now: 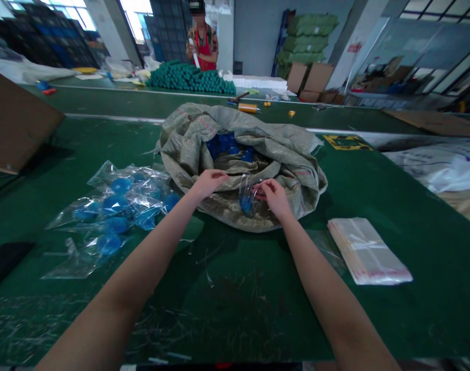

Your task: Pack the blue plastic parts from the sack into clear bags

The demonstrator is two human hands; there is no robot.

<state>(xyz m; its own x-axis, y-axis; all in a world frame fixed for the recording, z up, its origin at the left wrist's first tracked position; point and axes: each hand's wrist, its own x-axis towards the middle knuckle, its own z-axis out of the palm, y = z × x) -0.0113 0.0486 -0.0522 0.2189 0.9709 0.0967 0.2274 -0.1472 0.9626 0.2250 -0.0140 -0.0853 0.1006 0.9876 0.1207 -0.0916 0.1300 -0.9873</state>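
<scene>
Over the front of a grey woven sack [192,152], my right hand [273,196] pinches a clear plastic bag [247,186] with a blue round piece [245,204] at its bottom. My left hand [210,183] is just left of that bag, its fingers closed together near the sack's opening; whether they hold anything is too small to tell. More dark blue round pieces [223,144] lie inside the sack. To the left, several blue pieces in clear bags [115,205] are heaped on the green table [235,293].
A stack of flat clear bags [368,250] lies at the right. A cardboard box [18,121] and a black object [6,263] are at the left. Beyond the sack are an orange cylinder [248,108], piled green rolls [190,77] and a person in a red apron [204,46].
</scene>
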